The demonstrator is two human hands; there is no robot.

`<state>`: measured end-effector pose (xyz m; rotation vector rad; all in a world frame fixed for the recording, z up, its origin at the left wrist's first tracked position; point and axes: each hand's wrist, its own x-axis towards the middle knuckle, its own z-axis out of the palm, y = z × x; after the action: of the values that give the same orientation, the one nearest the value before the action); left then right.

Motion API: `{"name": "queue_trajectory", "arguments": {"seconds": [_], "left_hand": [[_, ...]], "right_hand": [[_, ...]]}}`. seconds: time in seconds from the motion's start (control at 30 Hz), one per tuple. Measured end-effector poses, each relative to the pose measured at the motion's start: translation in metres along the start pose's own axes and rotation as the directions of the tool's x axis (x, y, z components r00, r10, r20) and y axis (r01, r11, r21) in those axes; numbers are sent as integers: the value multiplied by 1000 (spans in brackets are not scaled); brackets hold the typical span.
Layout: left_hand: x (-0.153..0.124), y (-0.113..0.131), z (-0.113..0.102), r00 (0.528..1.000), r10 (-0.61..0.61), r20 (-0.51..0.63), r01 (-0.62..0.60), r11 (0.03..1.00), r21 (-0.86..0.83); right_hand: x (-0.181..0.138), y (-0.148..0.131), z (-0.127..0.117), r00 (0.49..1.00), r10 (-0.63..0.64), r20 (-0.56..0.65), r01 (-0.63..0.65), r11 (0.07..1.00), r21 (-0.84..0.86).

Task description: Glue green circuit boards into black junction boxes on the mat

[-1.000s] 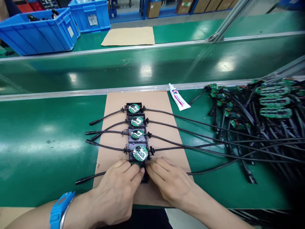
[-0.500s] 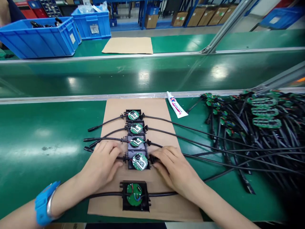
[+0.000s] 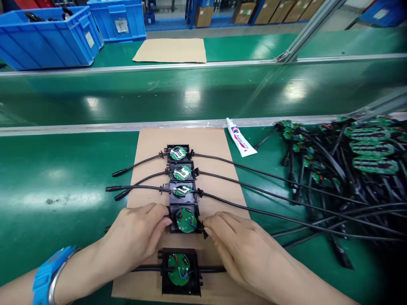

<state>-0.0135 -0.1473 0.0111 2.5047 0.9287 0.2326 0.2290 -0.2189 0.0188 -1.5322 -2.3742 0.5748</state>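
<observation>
Five black housings with round green circuit boards and black cables lie in a column on a brown cardboard sheet [image 3: 149,152]. My left hand [image 3: 136,235] pinches the left side of the fourth housing [image 3: 185,219], fingers closed at its cable clip. On the housing's right side, my right hand [image 3: 237,245] grips the cable exit with curled fingers. The fifth housing [image 3: 180,271] lies nearest me, between my wrists, its cable running under both hands. Three more housings [image 3: 178,153] sit further up the sheet. A blue wristband [image 3: 47,275] is on my left wrist.
A white glue tube [image 3: 241,142] lies at the sheet's far right corner. A heap of cabled green boards [image 3: 346,169] fills the right side of the green bench. Beyond a metal rail runs a green conveyor [image 3: 197,93], with blue bins [image 3: 47,36] and another cardboard sheet [image 3: 171,50] behind it.
Both hands left the nearest housing and moved up to the fourth one. They have drawn it slightly toward me and its board is rotated, with the hands now pinching its two sides.
</observation>
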Motion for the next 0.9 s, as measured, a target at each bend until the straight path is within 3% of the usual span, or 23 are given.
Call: {"name": "queue_trajectory", "arguments": {"seconds": [0.3, 0.5, 0.67, 0.9], "left_hand": [[9, 0, -1, 1000, -14, 12, 14, 998, -58], [10, -5, -1, 998, 46, -40, -51, 990, -133], [2, -8, 8, 964, 218, -153, -203, 973, 108], [2, -2, 9, 918, 395, -10, -357, 840, 408]], "right_hand": [[15, -8, 4, 995, -27, 94, 37, 994, -107], [19, -6, 23, 994, -102, 33, 107, 958, -266], [18, -7, 28, 994, -103, -36, 89, 955, -282], [16, -7, 27, 993, -110, -42, 93, 952, -292]]}}
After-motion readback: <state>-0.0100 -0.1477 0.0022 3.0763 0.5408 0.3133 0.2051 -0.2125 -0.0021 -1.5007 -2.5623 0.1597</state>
